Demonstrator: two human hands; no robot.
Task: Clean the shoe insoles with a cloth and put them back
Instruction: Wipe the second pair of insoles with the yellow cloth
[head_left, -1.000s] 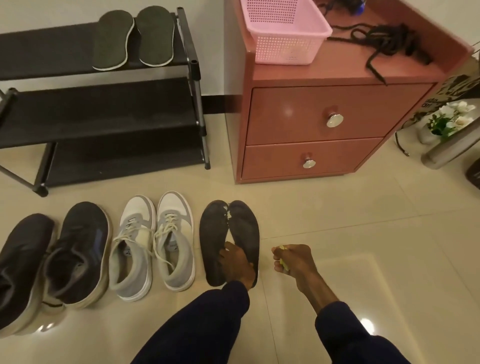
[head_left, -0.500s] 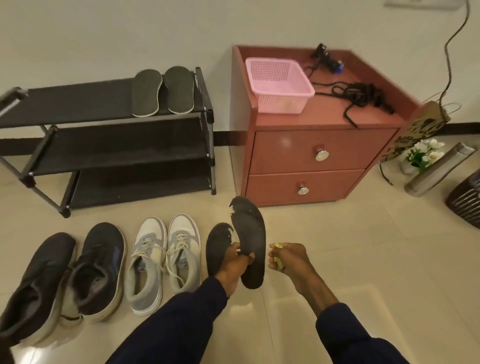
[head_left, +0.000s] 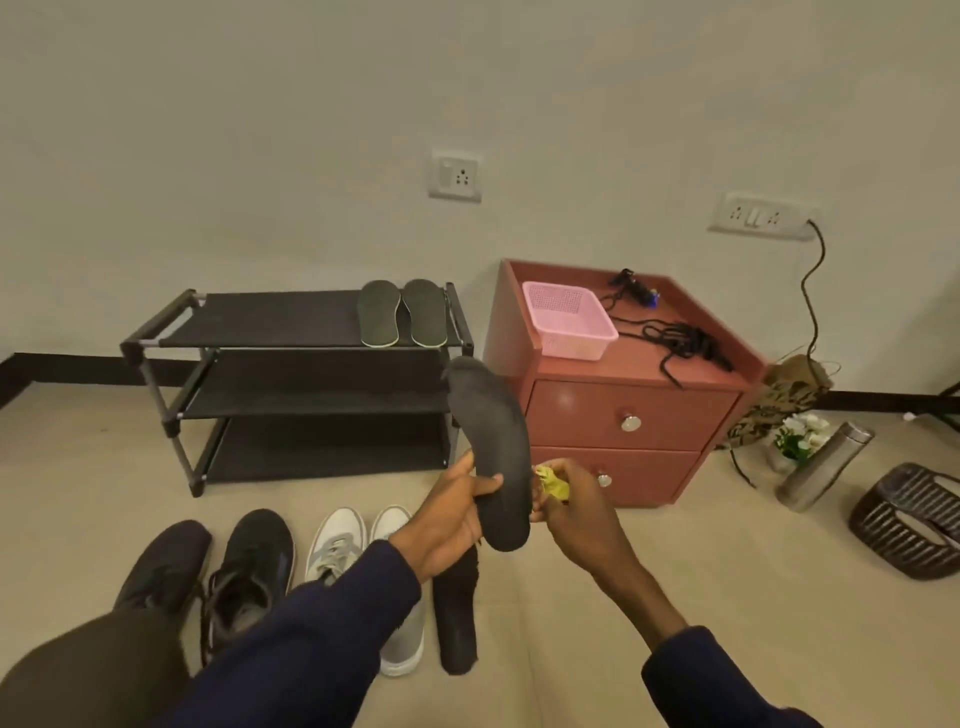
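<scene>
Well, my left hand (head_left: 451, 515) had its fingers curled round the insole (head_left: 493, 441) near the heel, thumb across its face. It held the insole toe-up, I judged, to offer that face for wiping. My right hand (head_left: 583, 512) pinched the bunched yellow cloth (head_left: 554, 487) at the insole's right edge. The second insole (head_left: 457, 618) lay on the floor below, beside the grey shoes (head_left: 335, 543).

Reference: cabinet (head_left: 613, 415). Left, just beside it: shoe rack (head_left: 291, 384). Front-left: grey shoes (head_left: 337, 540), black shoes (head_left: 249, 566) and a floor insole (head_left: 457, 623) line the floor (head_left: 649, 597). A raised insole (head_left: 493, 431), in the left hand's (head_left: 447, 514) grip, crosses its left front edge. Right: flowers (head_left: 800, 436), steel bottle (head_left: 826, 467), ribbed stool (head_left: 909, 519). Directly in front: bare floor, open passage.
</scene>
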